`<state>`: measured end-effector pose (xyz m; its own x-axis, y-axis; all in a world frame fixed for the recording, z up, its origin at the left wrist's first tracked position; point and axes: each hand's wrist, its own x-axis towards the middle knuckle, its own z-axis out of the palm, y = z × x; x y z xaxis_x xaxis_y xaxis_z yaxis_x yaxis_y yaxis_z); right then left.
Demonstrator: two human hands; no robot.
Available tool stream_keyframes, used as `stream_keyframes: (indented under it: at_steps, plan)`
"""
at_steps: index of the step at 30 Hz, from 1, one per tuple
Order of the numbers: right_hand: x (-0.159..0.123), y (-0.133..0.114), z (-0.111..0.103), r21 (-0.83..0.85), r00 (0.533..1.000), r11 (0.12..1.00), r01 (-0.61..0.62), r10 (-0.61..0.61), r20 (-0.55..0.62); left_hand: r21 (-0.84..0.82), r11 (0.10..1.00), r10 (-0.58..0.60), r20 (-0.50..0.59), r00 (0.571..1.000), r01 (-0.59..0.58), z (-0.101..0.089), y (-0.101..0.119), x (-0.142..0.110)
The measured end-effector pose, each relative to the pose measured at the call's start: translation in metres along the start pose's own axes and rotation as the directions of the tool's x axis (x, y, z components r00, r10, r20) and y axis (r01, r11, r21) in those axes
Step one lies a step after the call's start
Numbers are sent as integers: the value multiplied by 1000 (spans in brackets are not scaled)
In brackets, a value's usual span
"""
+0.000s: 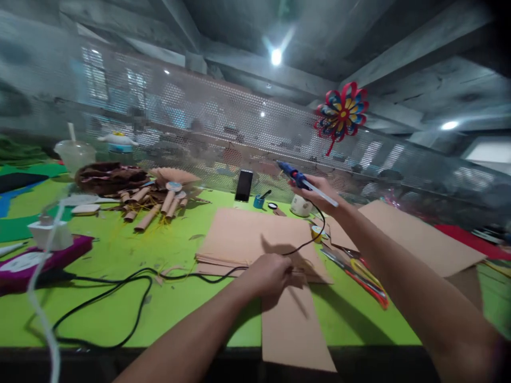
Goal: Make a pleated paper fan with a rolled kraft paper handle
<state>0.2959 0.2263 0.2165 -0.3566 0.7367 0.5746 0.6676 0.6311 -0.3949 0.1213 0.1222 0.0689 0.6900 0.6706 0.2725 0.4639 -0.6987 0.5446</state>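
My right hand (pixel 317 192) is raised over the far side of the table, its fingers wrapped round a blue hot glue gun (pixel 294 174). A pale glue stick (pixel 322 196) juts from the gun's rear, and its nozzle points up and left. My left hand (pixel 273 274) is closed low over a stack of brown cardboard sheets (pixel 239 229); whatever its fingers pinch is hidden. Beneath that hand a long cardboard strip (pixel 295 335) reaches past the table's front edge. The gun's black cord (pixel 179 276) runs just above my left hand and off to the left.
Scissors (pixel 351 274) lie right of the stack, near a yellow tape roll (pixel 318 233). Behind stand a phone (pixel 244 185), a small blue pot (pixel 258 201) and a white cup (pixel 301 206). Rolled brown tubes (pixel 149 215) and a purple power strip (pixel 72 255) are at left.
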Motion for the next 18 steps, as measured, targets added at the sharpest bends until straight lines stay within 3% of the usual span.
stream_keyframes:
  at_steps: [2, 4, 8, 13, 16, 18]
  plan:
    - [-29, 20, -20, 283, 997, 959, -35, 51, -49, 27, 1000, -13, -5, 1000, 13, -6, 3, 0]
    - [-52, 41, -34, 546, 982, 837, -43, 136, -131, 34, 999, -18, 0, 1000, 18, -12, 5, 1]
    - [-89, 81, -48, 689, 941, 724, -14, 242, -236, 34, 999, -40, 11, 999, 40, -21, 5, 1]
    - [-132, 106, -43, 805, 959, 578, -136, 280, -40, 124, 987, -102, -1, 995, 101, -28, 2, 1]
    - [-148, 102, -33, 824, 973, 525, -211, 196, 123, 173, 977, -129, -5, 992, 128, -32, 2, 2]
    - [-155, 95, -30, 796, 965, 549, -257, 105, 240, 200, 969, -146, -2, 989, 143, -36, 3, 2]
